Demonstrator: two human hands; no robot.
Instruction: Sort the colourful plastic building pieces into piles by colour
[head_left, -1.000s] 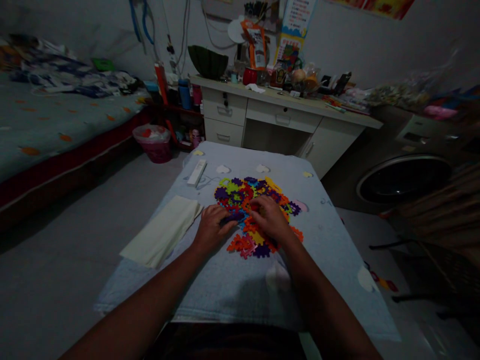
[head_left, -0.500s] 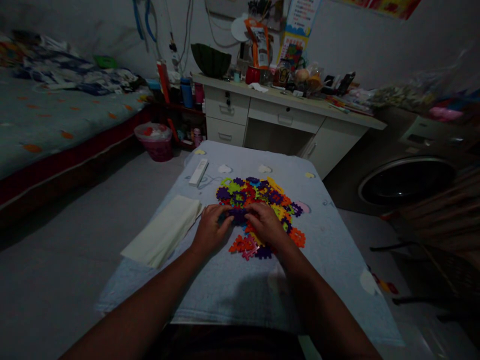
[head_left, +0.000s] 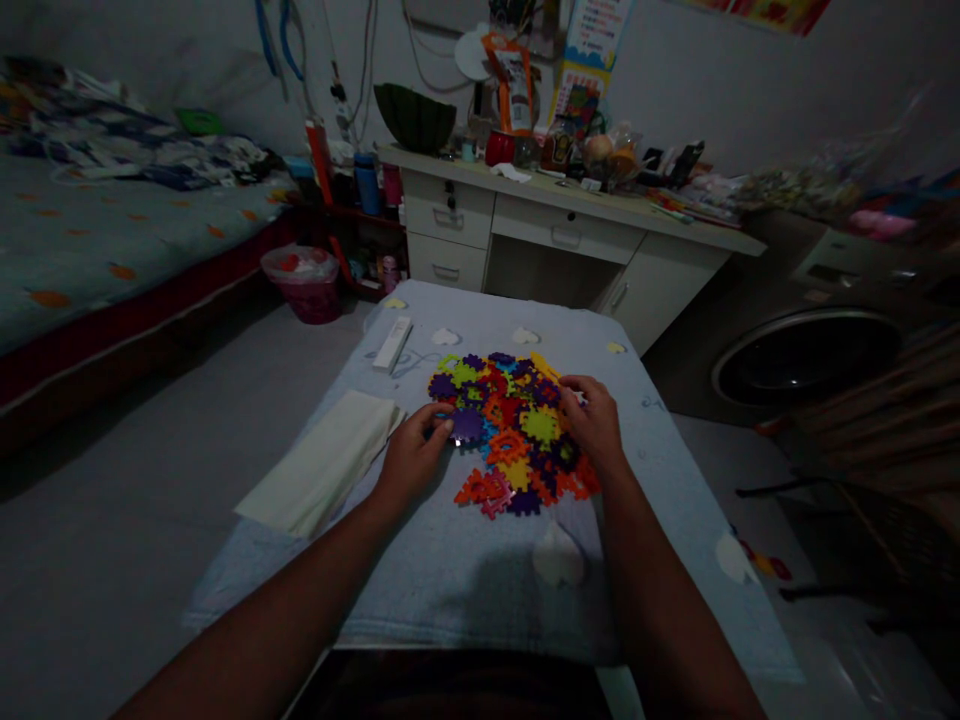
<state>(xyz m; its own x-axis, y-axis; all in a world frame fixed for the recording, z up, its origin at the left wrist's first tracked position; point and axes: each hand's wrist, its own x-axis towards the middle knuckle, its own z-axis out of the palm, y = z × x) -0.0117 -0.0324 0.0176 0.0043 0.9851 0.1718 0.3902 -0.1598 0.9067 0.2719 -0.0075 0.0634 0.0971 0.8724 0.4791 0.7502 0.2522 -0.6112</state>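
A heap of coloured interlocking plastic pieces (head_left: 514,425) lies on a small table covered with a pale blue cloth (head_left: 465,560). My left hand (head_left: 411,455) rests at the heap's left edge, its fingers pinched on a purple piece (head_left: 467,425). At the heap's right side, my right hand (head_left: 596,420) curls its fingers over the pieces near a yellow one (head_left: 545,367); what it grips, if anything, is hidden. The room is dim.
A folded cream cloth (head_left: 322,470) lies left of the heap, and a white remote (head_left: 394,343) lies behind it. Beyond the table stand a cluttered white desk (head_left: 555,225), a pink bin (head_left: 304,283), a bed (head_left: 97,250) at left and a washing machine (head_left: 810,350) at right.
My right hand has left the middle of the heap and moved to its right edge. My left hand has stayed at the left side, still pinching the purple piece.
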